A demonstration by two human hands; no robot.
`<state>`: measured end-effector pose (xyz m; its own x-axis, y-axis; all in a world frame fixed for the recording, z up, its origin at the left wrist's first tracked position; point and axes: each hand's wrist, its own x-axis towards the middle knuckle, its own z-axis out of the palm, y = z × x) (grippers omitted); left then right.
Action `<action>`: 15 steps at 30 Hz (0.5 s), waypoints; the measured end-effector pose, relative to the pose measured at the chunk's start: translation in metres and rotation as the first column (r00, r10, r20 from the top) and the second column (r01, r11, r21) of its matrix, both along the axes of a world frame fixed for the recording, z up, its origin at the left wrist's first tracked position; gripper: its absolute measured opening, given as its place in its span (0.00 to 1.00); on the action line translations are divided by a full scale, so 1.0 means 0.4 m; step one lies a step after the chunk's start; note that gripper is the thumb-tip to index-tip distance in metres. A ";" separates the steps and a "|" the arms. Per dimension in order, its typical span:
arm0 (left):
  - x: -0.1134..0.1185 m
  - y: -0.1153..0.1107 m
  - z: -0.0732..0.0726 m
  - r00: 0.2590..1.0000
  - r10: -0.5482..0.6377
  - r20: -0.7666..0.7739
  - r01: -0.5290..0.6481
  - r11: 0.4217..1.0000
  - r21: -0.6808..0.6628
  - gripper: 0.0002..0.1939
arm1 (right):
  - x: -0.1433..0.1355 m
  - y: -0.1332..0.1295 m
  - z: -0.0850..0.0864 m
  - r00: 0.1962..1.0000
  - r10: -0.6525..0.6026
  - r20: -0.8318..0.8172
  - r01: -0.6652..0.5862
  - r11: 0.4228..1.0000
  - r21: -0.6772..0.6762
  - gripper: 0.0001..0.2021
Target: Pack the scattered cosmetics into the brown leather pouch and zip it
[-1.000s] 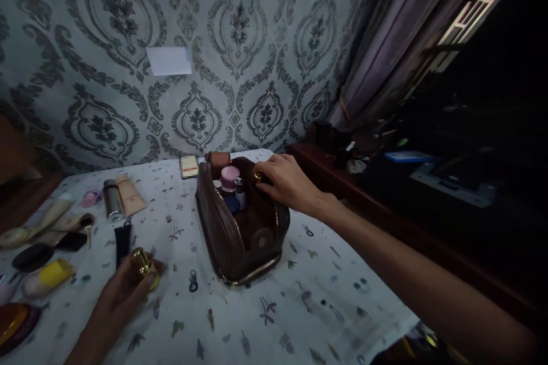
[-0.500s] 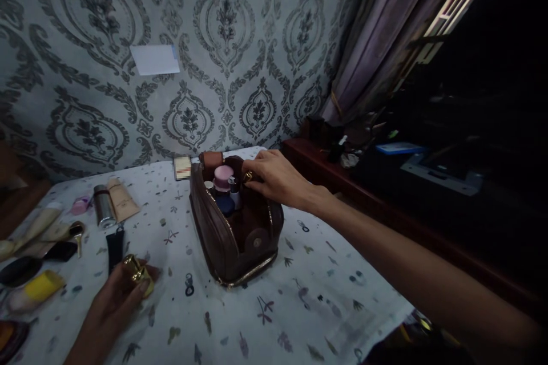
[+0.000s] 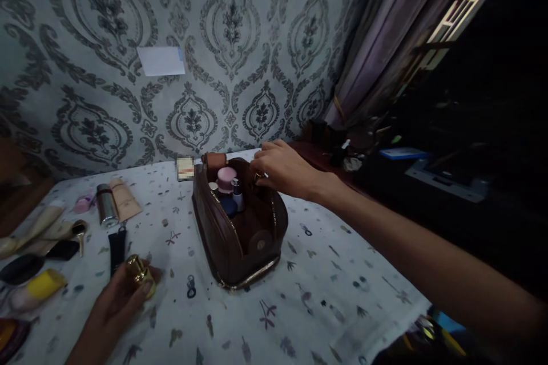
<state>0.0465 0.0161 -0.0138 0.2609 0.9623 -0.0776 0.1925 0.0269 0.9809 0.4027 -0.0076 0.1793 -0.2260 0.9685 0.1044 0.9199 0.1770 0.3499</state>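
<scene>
The left hand (image 3: 115,303) gripped a gold-capped bottle (image 3: 148,286), the right hand (image 3: 291,171) a gold item (image 3: 257,177) at the open bag (image 3: 214,231); a pink jar (image 3: 226,178) already sat inside, a silver can (image 3: 107,205) outside on the worktop (image 3: 235,328).

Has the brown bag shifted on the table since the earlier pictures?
No, not visibly: the brown bag sits in the same place against the dark ring-shaped print on the tablecloth; only the whole view shifts slightly.
</scene>
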 end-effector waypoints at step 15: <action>-0.027 0.024 -0.008 0.996 -0.083 -0.024 0.082 0.995 -0.062 0.31 | -0.016 0.042 -0.006 0.982 0.069 0.175 -0.067 0.998 -0.020 0.05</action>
